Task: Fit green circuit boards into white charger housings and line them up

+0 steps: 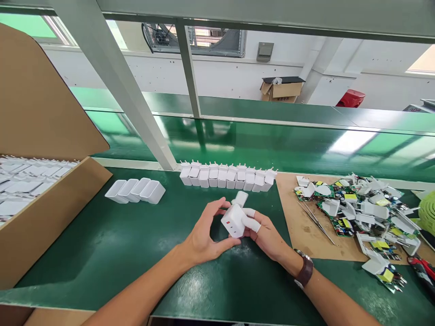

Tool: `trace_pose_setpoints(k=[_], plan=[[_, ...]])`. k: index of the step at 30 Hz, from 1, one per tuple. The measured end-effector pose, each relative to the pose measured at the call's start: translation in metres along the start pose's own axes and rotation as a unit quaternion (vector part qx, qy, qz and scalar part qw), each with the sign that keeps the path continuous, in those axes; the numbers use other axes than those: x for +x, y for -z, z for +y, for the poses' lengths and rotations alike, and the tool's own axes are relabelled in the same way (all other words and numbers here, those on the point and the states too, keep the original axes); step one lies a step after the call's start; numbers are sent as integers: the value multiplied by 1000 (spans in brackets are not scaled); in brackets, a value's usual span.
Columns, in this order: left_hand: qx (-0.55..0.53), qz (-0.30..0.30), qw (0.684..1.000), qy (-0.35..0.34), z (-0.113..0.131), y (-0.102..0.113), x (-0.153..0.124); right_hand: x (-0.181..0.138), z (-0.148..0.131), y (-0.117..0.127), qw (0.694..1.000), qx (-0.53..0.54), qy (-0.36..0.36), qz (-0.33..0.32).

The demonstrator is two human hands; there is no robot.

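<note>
Both my hands hold one white charger block (233,220) just above the green bench (112,244). My left hand (203,231) curls round its left side, thumb under it. My right hand (267,234), with white finger cots on two fingers, grips its right side and top. The block's front face shows a small red port. Behind it stands a row of several white chargers (227,175) with their prongs up. To the left lie several empty white shells (135,190) side by side.
An open cardboard box (50,203) of white parts fills the left. A brown mat (307,231) on the right carries tweezers (316,222) and a heap of circuit boards and white covers (363,213). A red-handled tool (421,267) lies at the far right. A green conveyor (272,145) runs behind.
</note>
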State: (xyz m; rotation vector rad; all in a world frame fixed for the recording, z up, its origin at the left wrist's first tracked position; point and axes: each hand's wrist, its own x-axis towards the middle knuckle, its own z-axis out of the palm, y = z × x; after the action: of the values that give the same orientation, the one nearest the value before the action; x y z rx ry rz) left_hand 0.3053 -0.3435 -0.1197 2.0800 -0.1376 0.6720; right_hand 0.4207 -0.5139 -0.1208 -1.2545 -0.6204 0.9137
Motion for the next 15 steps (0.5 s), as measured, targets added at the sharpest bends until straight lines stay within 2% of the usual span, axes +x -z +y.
trace_pose_setpoints(k=[2,4,15], plan=[[21,20,1000,-13,2,-5,-1,0,-4,-4,990,121,-66,-23],[32,33,999,-23,3,-8,-1,-1,-9,-8,982,169,-86,-26],[34,26,999,-16,-1,-5,-4,-1,-13,-13,976,189,-107,-7]])
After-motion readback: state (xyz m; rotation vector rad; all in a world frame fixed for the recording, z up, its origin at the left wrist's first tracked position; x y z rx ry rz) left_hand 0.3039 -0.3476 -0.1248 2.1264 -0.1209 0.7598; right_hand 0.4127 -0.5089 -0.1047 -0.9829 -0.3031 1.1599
